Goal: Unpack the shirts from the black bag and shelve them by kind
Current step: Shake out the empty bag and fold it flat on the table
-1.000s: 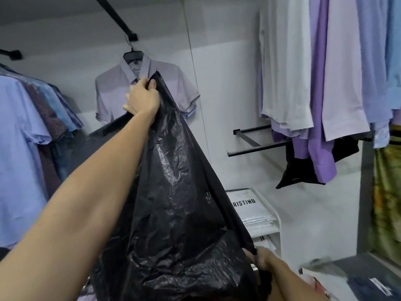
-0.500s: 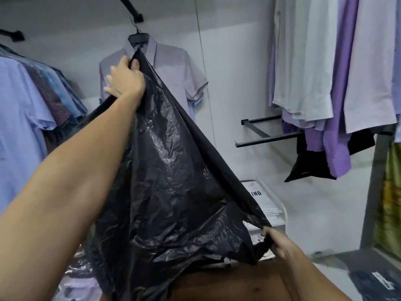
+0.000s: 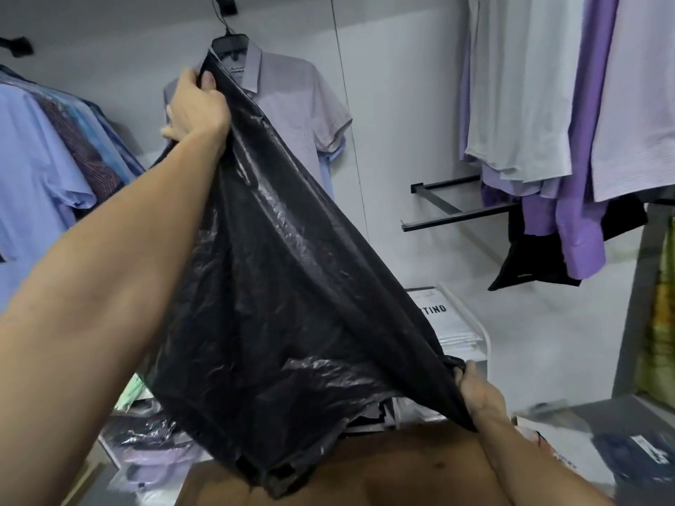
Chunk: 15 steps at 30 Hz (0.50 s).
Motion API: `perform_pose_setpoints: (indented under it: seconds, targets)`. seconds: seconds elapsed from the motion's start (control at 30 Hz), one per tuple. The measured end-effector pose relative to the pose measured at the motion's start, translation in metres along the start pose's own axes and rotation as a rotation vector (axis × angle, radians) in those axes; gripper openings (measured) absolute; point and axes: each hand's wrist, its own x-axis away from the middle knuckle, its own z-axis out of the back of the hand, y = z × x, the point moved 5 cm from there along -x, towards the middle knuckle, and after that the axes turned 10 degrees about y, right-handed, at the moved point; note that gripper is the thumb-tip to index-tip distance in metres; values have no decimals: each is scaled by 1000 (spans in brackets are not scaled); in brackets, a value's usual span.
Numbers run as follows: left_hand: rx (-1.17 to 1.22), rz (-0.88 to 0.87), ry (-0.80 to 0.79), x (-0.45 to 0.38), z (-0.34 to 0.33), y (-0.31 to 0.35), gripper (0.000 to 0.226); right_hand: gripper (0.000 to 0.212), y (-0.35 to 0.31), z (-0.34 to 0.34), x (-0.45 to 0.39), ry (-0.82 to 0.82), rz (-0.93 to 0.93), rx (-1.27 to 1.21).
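Note:
A black plastic bag (image 3: 292,304) hangs slack and stretched in front of me. My left hand (image 3: 197,104) grips one corner of it high up, near a hanging lilac shirt. My right hand (image 3: 475,390) grips another corner low at the right. The bag's lower end droops over a brown surface (image 3: 383,465). Packaged shirts in clear wrap (image 3: 153,451) lie below at the left, partly hidden by the bag. What is inside the bag is hidden.
A lilac short-sleeved shirt (image 3: 292,100) hangs on the back wall. Blue and patterned shirts (image 3: 44,158) hang at the left, white and purple ones (image 3: 569,104) at the right. A white shelf unit with folded packs (image 3: 453,323) stands behind the bag. Black rails (image 3: 456,213) jut from the wall.
My right hand has drawn its bag corner further right and the bag is stretched wider. The view has dropped slightly; more of the brown surface shows below.

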Motion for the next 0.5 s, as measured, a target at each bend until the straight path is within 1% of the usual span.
perform_pose_setpoints:
  seconds: [0.07, 0.2, 0.27, 0.33, 0.37, 0.43, 0.47, 0.5]
  targets:
    - [2, 5, -1, -1, 1, 2, 30, 34, -1, 0, 6, -19, 67, 82]
    - [4, 13, 27, -1, 4, 0, 23, 41, 11, -12, 4, -116, 109, 68]
    - [3, 6, 30, -2, 4, -3, 20, 41, 15, -16, 6, -165, 91, 58]
    - [-4, -9, 23, 0, 5, -5, 25, 41, 19, -21, 4, -231, 59, 12]
    - [-10, -31, 14, 1, 4, -5, 26, 41, 25, -31, -5, -275, 28, 3]
    - [-42, -105, -52, 6, -3, -4, 28, 45, 31, -51, -25, -370, 35, -3]
    - [-81, -160, -96, 11, -8, -3, 29, 42, 24, -50, -30, -386, 20, -13]
    - [-119, -215, -134, 15, -14, -2, 30, 35, 8, -39, -29, -368, 6, -65]
